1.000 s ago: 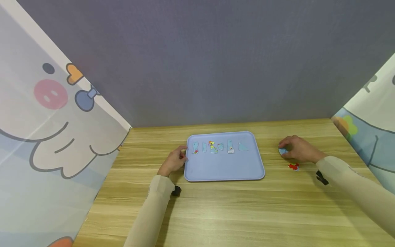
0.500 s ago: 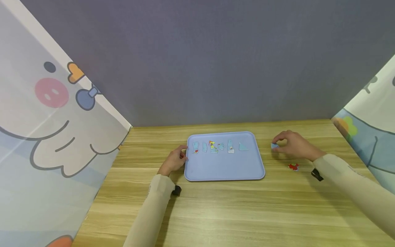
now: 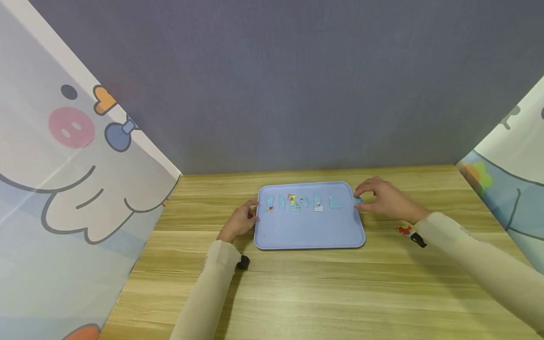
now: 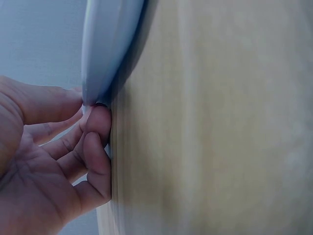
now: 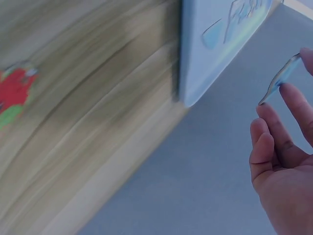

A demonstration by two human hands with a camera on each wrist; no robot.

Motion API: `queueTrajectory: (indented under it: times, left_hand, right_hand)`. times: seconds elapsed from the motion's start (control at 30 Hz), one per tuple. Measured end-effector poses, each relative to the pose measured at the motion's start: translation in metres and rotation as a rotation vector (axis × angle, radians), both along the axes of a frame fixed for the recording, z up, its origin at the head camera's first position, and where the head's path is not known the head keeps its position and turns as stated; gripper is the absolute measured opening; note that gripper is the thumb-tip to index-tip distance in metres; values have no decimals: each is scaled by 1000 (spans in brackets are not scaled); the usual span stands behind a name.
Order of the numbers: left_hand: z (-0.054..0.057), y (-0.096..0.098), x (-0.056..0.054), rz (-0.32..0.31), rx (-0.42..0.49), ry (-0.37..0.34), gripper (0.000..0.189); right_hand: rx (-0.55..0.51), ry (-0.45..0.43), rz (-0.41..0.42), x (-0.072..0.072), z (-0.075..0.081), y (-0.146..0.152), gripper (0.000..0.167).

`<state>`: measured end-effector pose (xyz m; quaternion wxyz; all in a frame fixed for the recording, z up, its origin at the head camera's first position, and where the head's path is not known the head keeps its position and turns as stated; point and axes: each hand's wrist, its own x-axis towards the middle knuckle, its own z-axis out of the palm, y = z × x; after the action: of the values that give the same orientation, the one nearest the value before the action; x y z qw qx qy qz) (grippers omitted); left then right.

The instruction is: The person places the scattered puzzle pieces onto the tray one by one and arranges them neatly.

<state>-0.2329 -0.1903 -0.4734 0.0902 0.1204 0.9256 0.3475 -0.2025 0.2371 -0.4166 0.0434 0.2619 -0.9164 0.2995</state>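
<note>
My right hand [image 3: 386, 202] pinches a small light blue puzzle piece [image 5: 279, 80] between thumb and fingertips. It holds the piece in the air by the right rim of a pale blue tray [image 3: 308, 231]. At the tray's left rim, my left hand [image 3: 240, 222] grips the edge, its thumb against the rim and its other fingers curled below, as the left wrist view shows. Several cut puzzle pieces lie in a row along the tray's upper half, among them a yellow-patterned piece [image 3: 294, 204] and a plain blue triangular piece [image 3: 335, 203] at the right end.
A red puzzle piece [image 3: 404, 230] lies on the wooden table [image 3: 306, 293], right of the tray and near the right wrist's black strap [image 3: 418, 240]. A grey panel [image 3: 272, 94] stands behind the table. Cartoon-printed walls [image 3: 85, 198] flank it.
My right hand has lifted the light blue piece off the table and carried it left to the tray's right rim. The left hand and the tray have stayed in place.
</note>
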Motion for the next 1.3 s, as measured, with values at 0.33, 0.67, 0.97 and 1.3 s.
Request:
queueTrajectory:
  times: [0.33,0.67,0.97,1.3]
  left_hand:
    - [-1,0,0,4,3,-6,46]
    - [-2,-1,0,1,3,-7,47]
    - [-3,-1,-1,2,-8,-2,47]
    - [-3,-1,-1,6,-8,4,47]
  right_hand:
    - [-27,50,65,-4,4,-30,26]
    - [-41,83,131,-9,4,-60,26]
    - [-31,89,172,-10,3,-89,25]
    - [-37,36,197,-16,-3,-121,26]
